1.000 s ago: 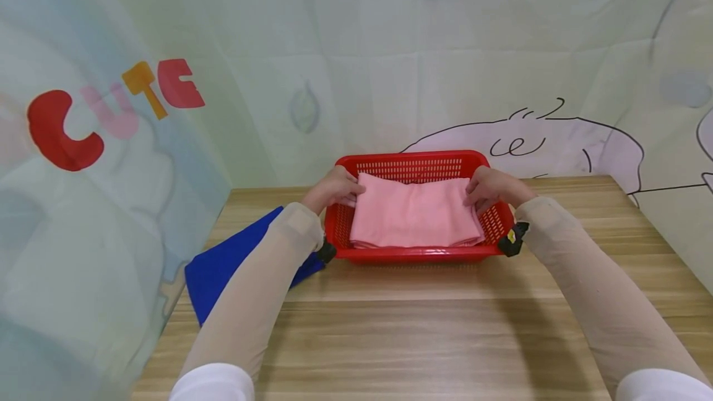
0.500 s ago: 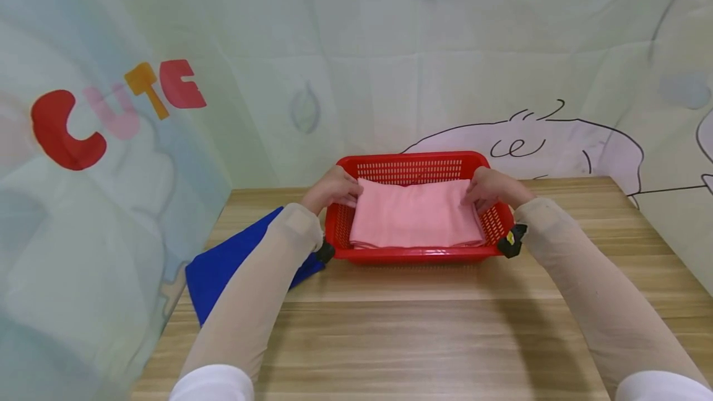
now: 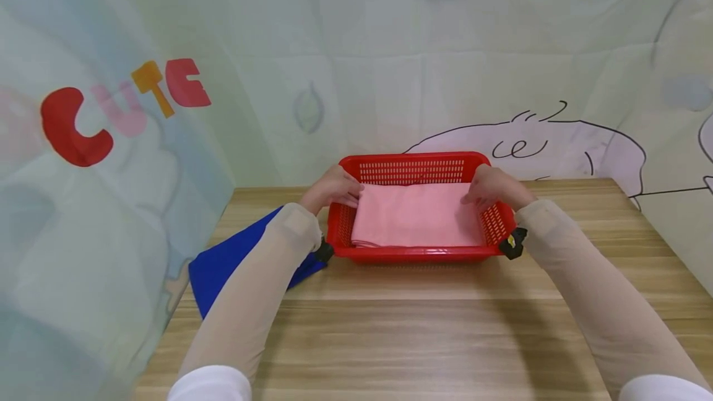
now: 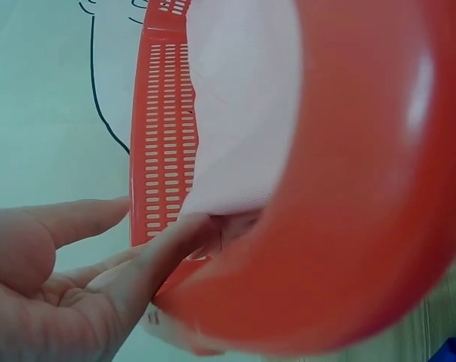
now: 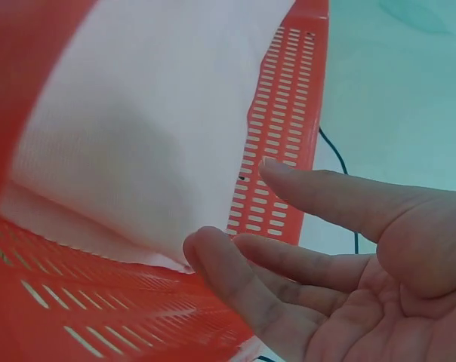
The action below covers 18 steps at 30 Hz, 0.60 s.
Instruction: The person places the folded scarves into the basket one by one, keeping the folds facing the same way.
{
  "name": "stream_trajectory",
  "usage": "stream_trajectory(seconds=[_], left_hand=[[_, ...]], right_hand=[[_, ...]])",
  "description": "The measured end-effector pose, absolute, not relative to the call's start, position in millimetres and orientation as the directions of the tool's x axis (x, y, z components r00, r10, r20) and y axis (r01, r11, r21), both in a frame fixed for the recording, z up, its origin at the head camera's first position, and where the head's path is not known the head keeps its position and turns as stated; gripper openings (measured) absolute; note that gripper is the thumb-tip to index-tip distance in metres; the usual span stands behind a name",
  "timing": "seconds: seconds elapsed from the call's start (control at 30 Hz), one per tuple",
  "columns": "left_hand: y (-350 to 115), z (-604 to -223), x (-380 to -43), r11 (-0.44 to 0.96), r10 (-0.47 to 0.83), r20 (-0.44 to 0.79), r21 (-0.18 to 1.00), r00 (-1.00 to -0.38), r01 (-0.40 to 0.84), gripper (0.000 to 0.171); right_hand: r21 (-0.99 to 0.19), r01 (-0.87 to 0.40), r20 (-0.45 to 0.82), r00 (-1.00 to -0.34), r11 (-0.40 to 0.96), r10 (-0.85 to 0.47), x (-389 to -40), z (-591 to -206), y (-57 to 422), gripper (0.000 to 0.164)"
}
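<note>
A folded pink cloth (image 3: 418,215) lies flat inside a red plastic basket (image 3: 423,252) with slotted walls. At the basket's left end is my left hand (image 3: 335,186); in the left wrist view its index fingertip touches the cloth (image 4: 243,113) edge, with the thumb held apart. My right hand (image 3: 490,185) reaches over the opposite end. In the right wrist view its thumb and fingers (image 5: 228,260) are spread apart, and the index fingertip is at the cloth's corner. Neither hand pinches anything. Some left fingers are hidden behind the basket rim.
A blue cloth (image 3: 223,271) lies on the wooden table (image 3: 412,333) left of the basket, partly under my left forearm. A printed curtain (image 3: 379,79) hangs close behind the basket, and another stretch runs along the left side.
The far edge of the pink cloth has sunk down and straightened inside the basket. Both hands have loosened from its far corners and otherwise stay nearly in place.
</note>
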<state>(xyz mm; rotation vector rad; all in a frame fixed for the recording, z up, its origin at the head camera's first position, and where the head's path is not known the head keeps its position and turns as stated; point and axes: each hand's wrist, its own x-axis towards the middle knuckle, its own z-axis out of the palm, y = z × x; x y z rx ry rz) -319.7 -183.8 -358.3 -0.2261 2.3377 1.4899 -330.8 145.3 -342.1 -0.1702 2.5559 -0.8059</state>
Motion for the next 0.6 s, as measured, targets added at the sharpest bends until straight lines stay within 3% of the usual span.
stream_trajectory(seconds=[0.6], left_hand=[[-195, -342, -310, 0.346, 0.112, -0.362, 0.887, -0.925, -0.305, 0.037]], right_hand=[[-0.613, -0.143, -0.265, -0.890, 0.777, -0.372, -322, -338, 159, 0.030]])
